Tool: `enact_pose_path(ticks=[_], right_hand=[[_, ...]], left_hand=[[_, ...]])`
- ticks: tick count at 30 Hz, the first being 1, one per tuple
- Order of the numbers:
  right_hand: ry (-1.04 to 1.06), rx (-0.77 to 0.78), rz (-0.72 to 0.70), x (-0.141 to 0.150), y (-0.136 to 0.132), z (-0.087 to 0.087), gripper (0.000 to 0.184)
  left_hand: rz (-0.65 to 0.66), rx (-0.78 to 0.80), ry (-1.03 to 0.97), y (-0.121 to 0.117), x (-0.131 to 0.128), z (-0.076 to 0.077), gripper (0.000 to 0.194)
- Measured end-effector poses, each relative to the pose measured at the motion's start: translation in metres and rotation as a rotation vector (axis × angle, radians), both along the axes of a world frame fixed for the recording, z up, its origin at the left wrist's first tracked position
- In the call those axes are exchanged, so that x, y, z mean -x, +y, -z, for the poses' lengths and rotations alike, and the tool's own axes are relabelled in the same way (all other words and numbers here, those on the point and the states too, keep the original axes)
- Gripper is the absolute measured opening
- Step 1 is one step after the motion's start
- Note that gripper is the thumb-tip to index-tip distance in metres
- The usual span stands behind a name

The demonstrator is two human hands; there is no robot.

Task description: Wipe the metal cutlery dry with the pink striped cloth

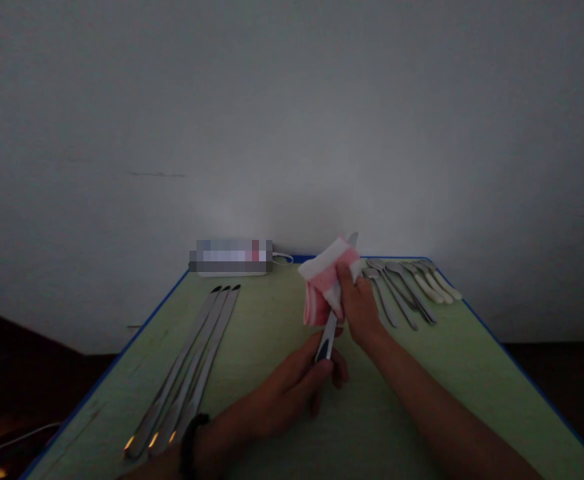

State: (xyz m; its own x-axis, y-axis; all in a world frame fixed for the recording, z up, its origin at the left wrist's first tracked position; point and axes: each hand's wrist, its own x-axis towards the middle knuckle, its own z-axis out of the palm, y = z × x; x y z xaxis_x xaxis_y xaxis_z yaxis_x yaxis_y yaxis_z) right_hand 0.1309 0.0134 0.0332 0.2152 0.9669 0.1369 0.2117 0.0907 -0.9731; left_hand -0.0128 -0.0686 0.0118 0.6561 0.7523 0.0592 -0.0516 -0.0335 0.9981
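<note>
My left hand (299, 380) is closed around the dark handle of a table knife (328, 337), which points up and away from me. My right hand (359, 303) pinches a pink-and-white striped cloth (325, 283) wrapped round the knife's blade. Only the blade tip (353, 238) shows above the cloth. Both hands are held just above the middle of a light green table (272, 320).
Three long metal utensils (187, 373) lie side by side on the table's left. Several spoons (407, 283) lie in a row at the far right. A white box (232, 259) with a cord sits at the far edge against a plain wall. The table has a blue rim (497, 340).
</note>
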Motion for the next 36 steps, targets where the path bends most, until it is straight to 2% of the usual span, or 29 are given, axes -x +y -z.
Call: enact_pose_path(ticks=[3,5,9,14,18,23,27,31,36], right_hand=[[-0.003,0.035,-0.035,0.0,0.0,0.0,0.054],[0.003,0.044,-0.032,-0.001,-0.001,-0.002,0.053],[0.069,0.006,-0.041,-0.002,-0.004,-0.012,0.051],[0.107,-0.043,-0.158,0.003,-0.01,-0.02,0.048],[0.13,-0.025,-0.211,0.007,-0.012,-0.014,0.046],[0.202,-0.004,-0.224,0.007,-0.01,-0.013,0.041],[0.298,0.004,-0.427,0.0,-0.007,-0.019,0.029],[0.21,0.049,-0.642,-0.012,-0.004,-0.029,0.032],[0.161,0.032,-0.682,-0.017,-0.006,-0.035,0.034]], left_hand=[[0.028,-0.067,0.023,0.0,0.0,-0.002,0.042],[-0.006,-0.118,0.058,0.0,0.0,0.0,0.04],[-0.214,-0.207,0.17,0.002,-0.001,0.011,0.028],[-0.42,-0.191,0.253,0.007,-0.003,0.011,0.032],[-0.427,-0.176,0.22,0.007,-0.005,0.006,0.033],[-0.352,-0.107,0.049,0.003,-0.006,0.006,0.033],[-0.398,-0.067,0.016,0.003,-0.007,0.009,0.032],[-0.439,-0.118,0.048,0.004,-0.005,0.013,0.034],[-0.525,-0.198,0.117,0.006,-0.003,0.009,0.036]])
